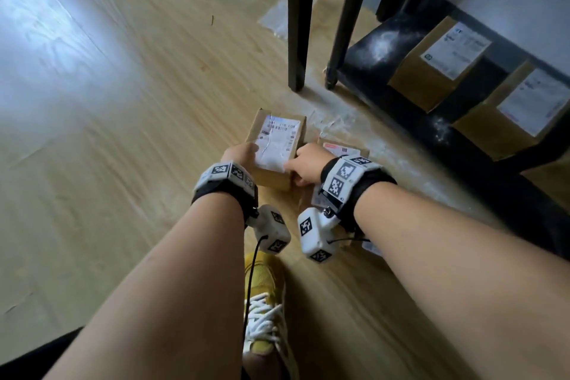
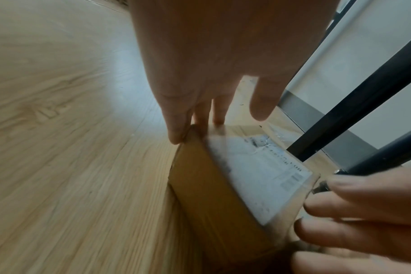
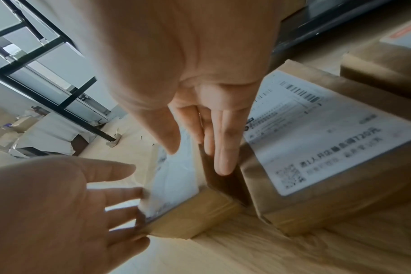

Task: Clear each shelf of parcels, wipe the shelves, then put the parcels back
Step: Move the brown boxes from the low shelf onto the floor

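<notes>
Item: small brown cardboard parcel (image 1: 275, 148) with a white printed shipping label on its top face, standing on the pale wood-grain floor (image 1: 123, 133). The label carries barcodes and small print; the digits are too blurred to read with certainty.

Handling: left hand (image 1: 239, 154) lies against the parcel's left side with its fingers (image 2: 176, 129) straight, touching the edge and not curled round it. Right hand (image 1: 307, 163) is on the right side, thumb over the label's edge and straight fingers (image 3: 225, 148) pressed flat down the side wall, in the gap next to a neighbouring box. The parcel is held between the two flat hands.

Adjacent: larger brown cardboard parcel (image 3: 317, 148) touching or just beside the first, on its right; its white label shows a barcode, a QR code and Chinese characters, blurred. The right wrist view alone shows this label clearly, plus a further brown box with a red-striped label (image 3: 387, 61) behind it.

Storage: black metal shelf unit (image 1: 385, 77); its dusty lowest board holds two brown cardboard boxes with white labels (image 1: 438, 62), print illegible.

Other: yellow lace-up shoe (image 1: 265, 302) below the wrists in the head view.
</notes>
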Demonstrator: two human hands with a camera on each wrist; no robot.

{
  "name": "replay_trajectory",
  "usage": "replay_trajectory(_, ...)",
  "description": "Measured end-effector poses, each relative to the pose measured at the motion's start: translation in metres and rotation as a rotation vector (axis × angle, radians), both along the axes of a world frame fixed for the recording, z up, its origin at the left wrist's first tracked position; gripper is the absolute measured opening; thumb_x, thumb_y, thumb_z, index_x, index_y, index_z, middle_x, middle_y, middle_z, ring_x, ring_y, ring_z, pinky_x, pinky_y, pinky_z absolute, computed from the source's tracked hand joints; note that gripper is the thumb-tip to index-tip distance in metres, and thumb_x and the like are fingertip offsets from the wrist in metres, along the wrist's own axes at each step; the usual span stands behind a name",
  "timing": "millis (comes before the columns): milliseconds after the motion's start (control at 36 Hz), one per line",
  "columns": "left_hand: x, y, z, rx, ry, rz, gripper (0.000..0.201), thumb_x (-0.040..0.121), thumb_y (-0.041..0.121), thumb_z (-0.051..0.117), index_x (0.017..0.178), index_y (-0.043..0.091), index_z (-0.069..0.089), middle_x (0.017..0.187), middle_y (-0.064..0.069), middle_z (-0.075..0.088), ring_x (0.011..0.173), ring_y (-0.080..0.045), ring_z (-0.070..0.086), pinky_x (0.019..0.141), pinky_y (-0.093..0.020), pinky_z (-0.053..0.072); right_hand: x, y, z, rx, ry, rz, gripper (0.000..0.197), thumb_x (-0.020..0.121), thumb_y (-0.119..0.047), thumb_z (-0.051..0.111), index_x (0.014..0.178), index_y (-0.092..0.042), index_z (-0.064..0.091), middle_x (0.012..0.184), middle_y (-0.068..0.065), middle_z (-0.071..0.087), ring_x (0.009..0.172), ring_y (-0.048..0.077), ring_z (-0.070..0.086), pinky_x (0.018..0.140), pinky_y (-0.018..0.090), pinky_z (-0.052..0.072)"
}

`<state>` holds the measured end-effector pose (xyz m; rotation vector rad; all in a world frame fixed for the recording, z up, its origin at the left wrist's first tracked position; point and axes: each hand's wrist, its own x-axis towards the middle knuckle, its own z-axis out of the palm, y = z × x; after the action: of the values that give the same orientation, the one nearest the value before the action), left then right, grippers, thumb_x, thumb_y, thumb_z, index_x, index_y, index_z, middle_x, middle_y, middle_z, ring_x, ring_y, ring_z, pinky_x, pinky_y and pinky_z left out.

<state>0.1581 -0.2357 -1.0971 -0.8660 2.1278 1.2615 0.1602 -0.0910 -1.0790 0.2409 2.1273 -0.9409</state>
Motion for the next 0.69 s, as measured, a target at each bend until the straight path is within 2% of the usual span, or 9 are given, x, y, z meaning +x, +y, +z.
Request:
replay_trajectory(139,0.006,0.004,0.003,-0.059,-0.021,-0.037,0.045,0.1,0.03,0.041,0.133,0.0,0.051,0.138,-0.018,0.05,0.127,-0.031,0.046,0.094,-0.029,0.039,0.0,0.005,0.006,0.023,0.019,0.018,0.032,0.096,-0.012,0.048,0.123,0.003,0.057,0.112,0.02,0.065,0.094,0.032,0.066,0.075,0.039,0.055)
replay_trajectory(194,0.006,0.004,0.006,-0.082,-0.016,-0.021,0.043,0.098,0.032,0.044,0.128,0.003,0.055,0.131,-0.016,0.056,0.113,-0.031,0.054,0.085,-0.032,0.041,0.0,0.01,0.009,0.049,0.062,0.012,0.034,0.095,-0.012,0.049,0.124,0.003,0.057,0.107,0.016,0.064,0.094,0.032,0.063,0.074,0.036,0.052)
replay_trajectory(250,0.007,0.006,0.015,-0.098,0.005,0.043,0.04,0.092,0.032,0.05,0.123,0.008,0.059,0.119,-0.011,0.062,0.093,-0.026,0.055,0.075,-0.029,0.04,0.001,0.017,0.015,0.061,0.092,-0.02,0.034,0.093,-0.015,0.053,0.123,0.001,0.059,0.103,0.015,0.063,0.089,0.027,0.058,0.072,0.032,0.049)
replay_trajectory(278,0.007,0.007,0.018,-0.104,0.027,0.061,0.042,0.089,0.033,0.052,0.123,0.009,0.059,0.117,-0.009,0.063,0.091,-0.026,0.055,0.076,-0.028,0.041,0.001,0.021,0.017,0.084,0.105,-0.018,0.033,0.093,-0.016,0.052,0.122,0.0,0.06,0.106,0.016,0.064,0.091,0.028,0.06,0.077,0.034,0.051)
replay_trajectory(333,0.007,0.01,0.027,-0.104,0.057,0.063,0.05,0.082,0.034,0.053,0.125,0.009,0.058,0.119,-0.01,0.064,0.1,-0.028,0.061,0.086,-0.033,0.049,0.003,0.028,0.027,0.138,0.131,-0.004,0.03,0.094,-0.016,0.05,0.118,-0.001,0.061,0.11,0.017,0.066,0.099,0.031,0.063,0.089,0.041,0.053)
replay_trajectory(389,0.009,0.015,0.039,-0.131,0.107,0.034,0.049,0.08,0.03,0.051,0.122,0.006,0.059,0.117,-0.016,0.064,0.107,-0.032,0.061,0.091,-0.04,0.049,0.005,0.034,0.037,0.157,0.156,-0.033,0.026,0.093,-0.016,0.051,0.112,-0.003,0.064,0.107,0.016,0.067,0.099,0.031,0.065,0.089,0.044,0.054)
replay_trajectory(472,0.013,0.028,0.064,-0.2,0.211,-0.039,0.038,0.084,0.028,0.05,0.111,0.003,0.062,0.11,-0.02,0.065,0.104,-0.035,0.061,0.088,-0.04,0.049,0.011,0.047,0.056,0.209,0.198,-0.011,0.027,0.093,-0.018,0.052,0.111,-0.005,0.066,0.109,0.015,0.067,0.101,0.031,0.064,0.09,0.041,0.054)
replay_trajectory(583,0.02,0.042,0.102,-0.208,0.282,-0.126,0.043,0.09,0.028,0.052,0.131,0.016,0.054,0.13,-0.006,0.058,0.115,-0.027,0.056,0.097,-0.035,0.045,0.02,0.061,0.094,0.202,0.289,-0.025,0.033,0.092,-0.021,0.055,0.119,-0.006,0.064,0.12,0.014,0.063,0.113,0.03,0.059,0.091,0.034,0.048)
replay_trajectory(694,0.021,0.05,0.152,-0.209,0.426,-0.169,0.047,0.09,0.029,0.053,0.136,0.02,0.049,0.13,-0.003,0.058,0.113,-0.023,0.057,0.094,-0.032,0.045,0.031,0.076,0.145,0.22,0.41,-0.007,0.031,0.092,-0.018,0.055,0.12,-0.007,0.063,0.121,0.011,0.063,0.112,0.028,0.059,0.086,0.029,0.046)
